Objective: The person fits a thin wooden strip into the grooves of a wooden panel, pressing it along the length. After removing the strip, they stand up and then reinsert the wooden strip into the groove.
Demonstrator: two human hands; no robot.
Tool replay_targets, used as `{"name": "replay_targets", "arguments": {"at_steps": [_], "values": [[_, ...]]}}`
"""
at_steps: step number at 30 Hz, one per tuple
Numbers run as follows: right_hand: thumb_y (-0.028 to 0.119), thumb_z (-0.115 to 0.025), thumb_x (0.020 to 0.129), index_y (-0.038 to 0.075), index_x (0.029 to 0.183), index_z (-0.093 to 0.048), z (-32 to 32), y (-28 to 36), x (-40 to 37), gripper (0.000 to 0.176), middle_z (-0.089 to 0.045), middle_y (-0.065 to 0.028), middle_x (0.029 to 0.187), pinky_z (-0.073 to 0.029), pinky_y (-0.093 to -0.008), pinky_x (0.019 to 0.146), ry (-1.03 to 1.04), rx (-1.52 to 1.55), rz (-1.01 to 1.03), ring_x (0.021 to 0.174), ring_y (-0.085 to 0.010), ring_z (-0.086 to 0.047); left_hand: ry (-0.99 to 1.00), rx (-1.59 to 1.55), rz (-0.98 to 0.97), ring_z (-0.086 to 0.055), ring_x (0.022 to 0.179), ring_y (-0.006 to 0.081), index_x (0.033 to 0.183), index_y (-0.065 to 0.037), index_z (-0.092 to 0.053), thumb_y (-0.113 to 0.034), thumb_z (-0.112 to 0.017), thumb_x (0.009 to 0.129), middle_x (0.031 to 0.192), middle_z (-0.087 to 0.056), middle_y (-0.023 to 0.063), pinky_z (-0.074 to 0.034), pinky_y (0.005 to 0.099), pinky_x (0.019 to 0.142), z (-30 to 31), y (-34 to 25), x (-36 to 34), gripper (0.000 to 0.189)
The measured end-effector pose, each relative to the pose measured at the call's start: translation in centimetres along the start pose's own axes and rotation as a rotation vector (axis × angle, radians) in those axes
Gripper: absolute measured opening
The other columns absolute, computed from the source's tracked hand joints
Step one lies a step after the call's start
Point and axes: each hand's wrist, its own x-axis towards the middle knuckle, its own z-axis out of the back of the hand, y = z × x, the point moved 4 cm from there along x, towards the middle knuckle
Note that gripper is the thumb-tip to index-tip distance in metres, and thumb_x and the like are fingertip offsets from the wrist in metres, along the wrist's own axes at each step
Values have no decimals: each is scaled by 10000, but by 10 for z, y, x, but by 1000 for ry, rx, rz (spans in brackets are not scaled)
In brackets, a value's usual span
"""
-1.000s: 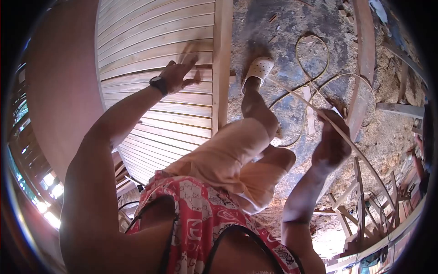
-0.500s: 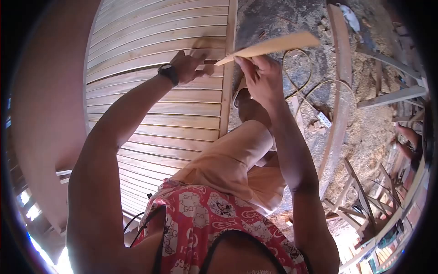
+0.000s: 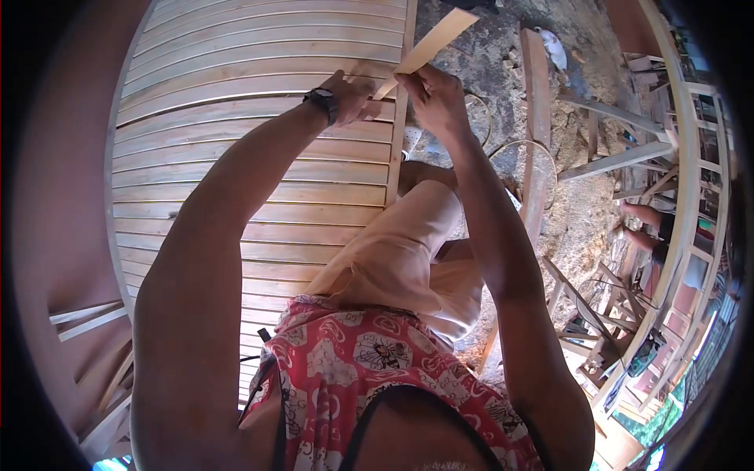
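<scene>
A thin, flat wooden strip slants up and away from the edge of a slatted wooden panel. My right hand is closed on the strip near its lower end, thumb and fingers pinching it. Beside that end, my left hand, with a dark watch on its wrist, reaches over the slats with fingers apart. Whether its fingertips touch the strip is hard to see. A darker gap between two slats runs close to the left hand.
Sawdust and wood scraps cover the floor on the right. A long plank, a looped cable and wooden frames stand or lie there. A white animal lies near the plank. Another person's legs show at far right.
The strip has swung to a steeper angle, its far end pointing more away from me. My right hand has shifted left, and my left hand has moved right, closer to the strip's end.
</scene>
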Motion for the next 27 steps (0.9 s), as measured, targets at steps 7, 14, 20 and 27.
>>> {"name": "replay_targets", "arguments": {"at_steps": [7, 14, 20, 27], "values": [[172, -737, 988, 60, 1086, -748, 1, 5, 6, 150, -690, -112, 760, -462, -326, 587, 19, -34, -59, 597, -142, -563, -102, 949, -588, -672, 1044, 252, 1251, -142, -639, -262, -511, 1071, 1173, -673, 60, -409, 603, 1071, -1, -11, -16, 251], [139, -735, 984, 53, 1161, -741, -8, -5, 10, 196, -786, -136, 943, -588, -334, 743, 49, 10, -68, 835, -192, -769, -99, 757, -369, -657, 1196, 264, 1312, -145, -633, -296, -629, 1021, 1305, -671, 94, -349, 611, 1166, 2, -14, -18, 328], [134, -726, 991, 37, 1171, -742, -14, -8, 8, 205, -799, -147, 1018, -612, -363, 806, 107, -7, -144, 955, -235, -786, -22, 819, -376, -578, 1370, 293, 1393, -212, -628, -295, -593, 1037, 1532, -557, 82, -266, 610, 1238, 0, -15, -15, 367], [195, -734, 978, 53, 1098, -785, 18, 13, 29, 192, -804, -127, 986, -585, -344, 791, 83, -8, -196, 880, -201, -773, -40, 774, -314, -591, 1329, 273, 1331, -264, -671, -309, -596, 1042, 1505, -564, 69, -332, 611, 1187, -5, 4, 9, 303]]}}
